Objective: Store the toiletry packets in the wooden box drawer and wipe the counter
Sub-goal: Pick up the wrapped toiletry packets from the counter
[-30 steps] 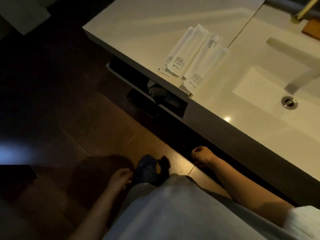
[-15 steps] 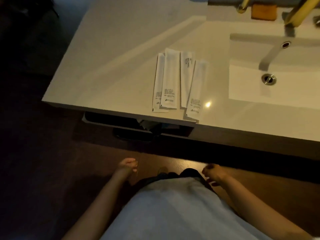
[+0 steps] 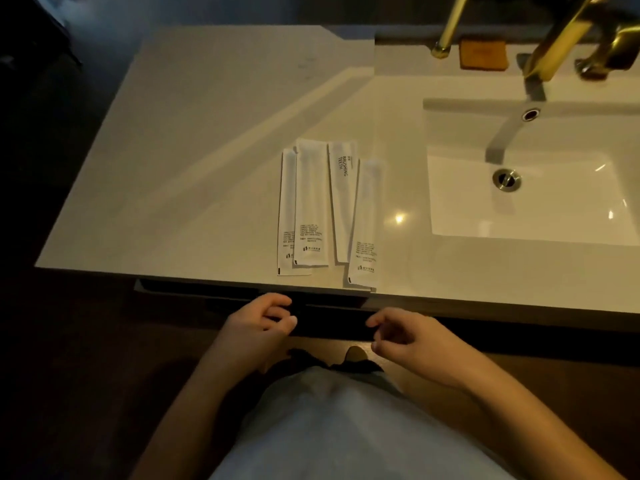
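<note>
Four packets [image 3: 325, 209] lie side by side near the counter [image 3: 194, 150] front edge, at twelve o'clock from both hands; left hand [image 3: 258, 327] and right hand [image 3: 412, 341] hover loosely curled, holding nothing; gathering hasn't begun, next comes reaching up to collect them

One camera on my head looks steeply down and forward, close over the counter [image 3: 214, 140] edge, sink [image 3: 526, 202] at right, my hands below
</note>
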